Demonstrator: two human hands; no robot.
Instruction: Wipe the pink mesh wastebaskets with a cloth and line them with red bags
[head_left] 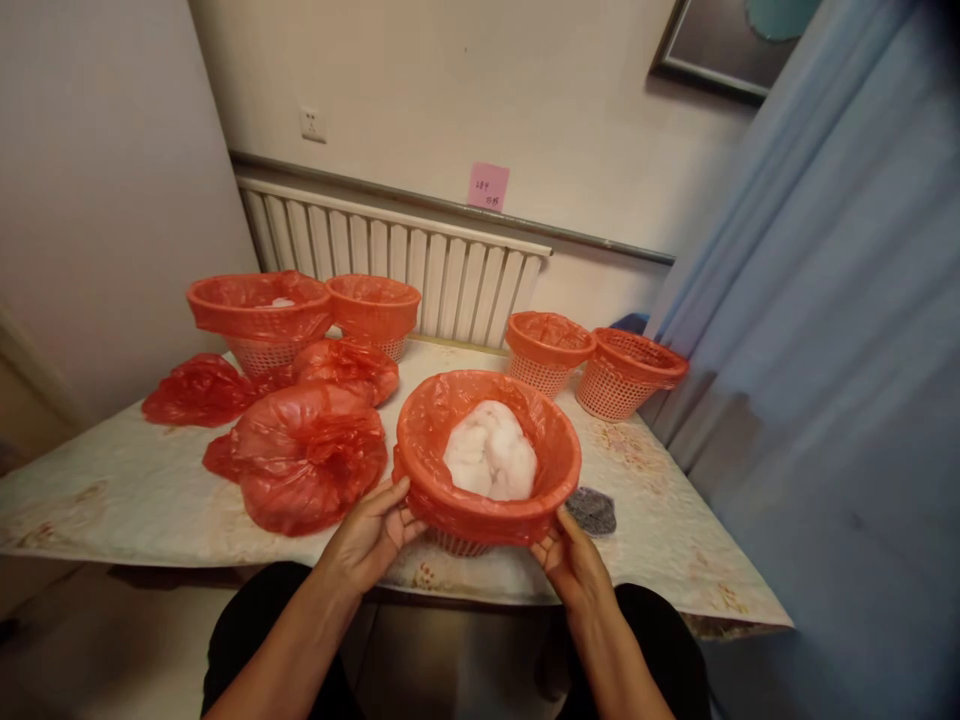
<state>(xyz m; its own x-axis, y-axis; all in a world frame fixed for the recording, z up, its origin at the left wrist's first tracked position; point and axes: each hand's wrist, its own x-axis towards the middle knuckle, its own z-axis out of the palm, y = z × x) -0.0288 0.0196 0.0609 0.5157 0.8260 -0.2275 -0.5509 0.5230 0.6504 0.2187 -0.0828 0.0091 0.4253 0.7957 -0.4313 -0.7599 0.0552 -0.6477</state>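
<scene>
A basket (487, 520) lined with a red plastic bag stands near the table's front edge, with a white fluffy mass (491, 450) inside. My left hand (379, 530) grips the left side of its bag-covered rim, thumb on the outside and fingers under it. On the right side, my right hand (571, 555) holds the same rim from below, its fingers partly hidden by the bag. A dark grey flat piece (592, 511) lies just right of the basket.
Filled red bags (300, 460) lie on the left of the table (675, 540). Two lined baskets (259, 305) stand behind them, and two more (549, 350) at the back right. Beyond are a radiator (442, 280) and, at right, a blue curtain (825, 380).
</scene>
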